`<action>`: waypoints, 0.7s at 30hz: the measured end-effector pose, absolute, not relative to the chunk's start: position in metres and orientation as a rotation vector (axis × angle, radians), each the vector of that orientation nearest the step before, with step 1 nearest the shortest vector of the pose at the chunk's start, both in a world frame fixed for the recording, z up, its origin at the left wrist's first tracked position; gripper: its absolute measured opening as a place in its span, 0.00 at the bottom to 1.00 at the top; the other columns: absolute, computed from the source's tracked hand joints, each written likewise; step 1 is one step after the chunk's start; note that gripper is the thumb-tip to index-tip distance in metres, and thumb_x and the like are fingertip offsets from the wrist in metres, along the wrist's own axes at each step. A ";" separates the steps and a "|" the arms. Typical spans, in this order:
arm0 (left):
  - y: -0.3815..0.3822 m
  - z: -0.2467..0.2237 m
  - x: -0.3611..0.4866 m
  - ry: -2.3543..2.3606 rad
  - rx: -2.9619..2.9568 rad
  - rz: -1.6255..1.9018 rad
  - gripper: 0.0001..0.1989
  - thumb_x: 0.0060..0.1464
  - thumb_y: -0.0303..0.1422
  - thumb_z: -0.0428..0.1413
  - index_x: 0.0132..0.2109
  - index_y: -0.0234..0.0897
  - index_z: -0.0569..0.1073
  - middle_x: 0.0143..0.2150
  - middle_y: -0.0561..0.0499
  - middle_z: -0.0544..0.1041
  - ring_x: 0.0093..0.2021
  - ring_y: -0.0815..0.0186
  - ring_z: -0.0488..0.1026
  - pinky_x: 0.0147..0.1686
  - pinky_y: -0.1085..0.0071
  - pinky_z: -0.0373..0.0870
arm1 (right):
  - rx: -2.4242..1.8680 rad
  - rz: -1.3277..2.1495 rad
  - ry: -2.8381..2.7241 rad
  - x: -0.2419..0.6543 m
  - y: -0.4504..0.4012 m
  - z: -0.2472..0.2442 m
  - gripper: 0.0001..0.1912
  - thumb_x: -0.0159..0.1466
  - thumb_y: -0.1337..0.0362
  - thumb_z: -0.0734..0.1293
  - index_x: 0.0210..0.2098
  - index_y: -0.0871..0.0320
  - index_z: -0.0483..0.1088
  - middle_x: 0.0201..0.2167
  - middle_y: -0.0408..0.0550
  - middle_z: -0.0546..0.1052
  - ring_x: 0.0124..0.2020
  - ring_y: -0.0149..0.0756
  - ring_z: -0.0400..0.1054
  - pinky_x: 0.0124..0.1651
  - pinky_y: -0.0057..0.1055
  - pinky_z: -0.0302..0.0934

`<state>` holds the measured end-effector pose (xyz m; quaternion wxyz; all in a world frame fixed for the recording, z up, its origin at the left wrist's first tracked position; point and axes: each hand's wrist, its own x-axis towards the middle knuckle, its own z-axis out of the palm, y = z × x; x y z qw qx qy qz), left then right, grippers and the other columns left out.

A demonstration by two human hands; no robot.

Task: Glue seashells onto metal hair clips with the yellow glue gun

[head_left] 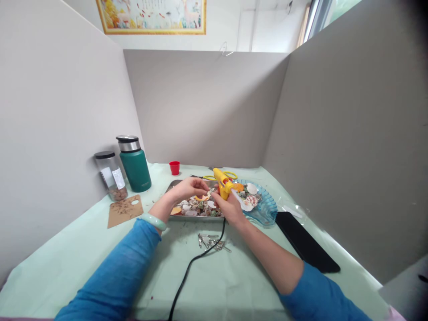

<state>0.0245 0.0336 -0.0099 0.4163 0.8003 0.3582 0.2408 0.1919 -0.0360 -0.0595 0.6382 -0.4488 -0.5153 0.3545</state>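
Bottom centre of frame: black cable (189,266) runs up across the pale green cloth (247,276) towards the right hand. It crosses a loose scatter of metal clips (210,241), just below the tray.

Right edge, lower: black slab (306,240), lying flat and slanting. Clear plastic (294,210) near its upper end.

Centre: metal tray (197,218) of mixed shells (197,206), white, orange and brown. Left hand (190,188) over it, jade-coloured bangle (154,221) at the wrist. Its fingers are bent, tips near those of the right hand; cannot tell whether they pinch anything small.

Right hand (230,207) at the tray's right side, fingers closed round the yellow glue gun (223,183). Gun held up over the right part of the tray, whitish glue stick (241,201) projecting from its rear towards lower right. Blue scalloped plate (267,208) right of centre, more shells on it.

Left of centre: brown card (125,211), dark marks and a pale round spot. Beyond it, clear jar (112,176), black lid, brown contents low down; green bottle (135,166) just beside.

Behind the tray: yellow-handled scissors (230,175), red cup (174,168) to their left. Grey panels (207,107) on three sides; framed picture (152,15) at top, left of centre.
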 end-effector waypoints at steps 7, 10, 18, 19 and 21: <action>0.045 -0.024 0.026 1.235 2.274 0.569 0.14 0.52 0.38 0.52 0.39 0.33 0.76 0.33 0.47 0.78 0.33 0.64 0.74 0.33 0.71 0.67 | -1.050 0.739 -1.135 0.192 -0.035 -0.063 0.21 0.53 0.57 0.69 0.44 0.59 0.67 0.26 0.39 0.69 0.19 0.27 0.64 0.25 0.27 0.63; 0.048 -0.034 0.031 1.438 2.563 0.447 0.11 0.49 0.35 0.54 0.38 0.35 0.77 0.37 0.45 0.79 0.38 0.60 0.74 0.38 0.69 0.67 | -1.049 0.747 -1.107 0.192 -0.035 -0.063 0.21 0.53 0.57 0.69 0.44 0.59 0.67 0.25 0.38 0.69 0.19 0.27 0.64 0.24 0.27 0.63; 0.041 -0.045 0.044 1.461 2.890 0.239 0.11 0.53 0.32 0.52 0.38 0.34 0.77 0.40 0.39 0.76 0.43 0.55 0.72 0.44 0.65 0.66 | -1.055 0.711 -1.127 0.192 -0.032 -0.063 0.21 0.52 0.58 0.68 0.43 0.59 0.67 0.25 0.40 0.70 0.17 0.27 0.63 0.23 0.27 0.63; 0.040 -0.045 0.044 1.464 2.896 0.257 0.11 0.52 0.32 0.52 0.39 0.33 0.77 0.41 0.38 0.76 0.44 0.55 0.72 0.44 0.65 0.66 | -1.052 0.711 -1.128 0.192 -0.032 -0.063 0.21 0.52 0.58 0.68 0.43 0.59 0.67 0.25 0.40 0.70 0.18 0.27 0.63 0.23 0.27 0.64; 0.039 -0.045 0.044 1.491 2.885 0.295 0.12 0.51 0.32 0.52 0.40 0.33 0.77 0.42 0.38 0.75 0.46 0.54 0.71 0.44 0.65 0.66 | -1.045 0.716 -1.125 0.191 -0.032 -0.063 0.20 0.52 0.57 0.68 0.43 0.59 0.67 0.25 0.40 0.70 0.18 0.27 0.63 0.23 0.27 0.64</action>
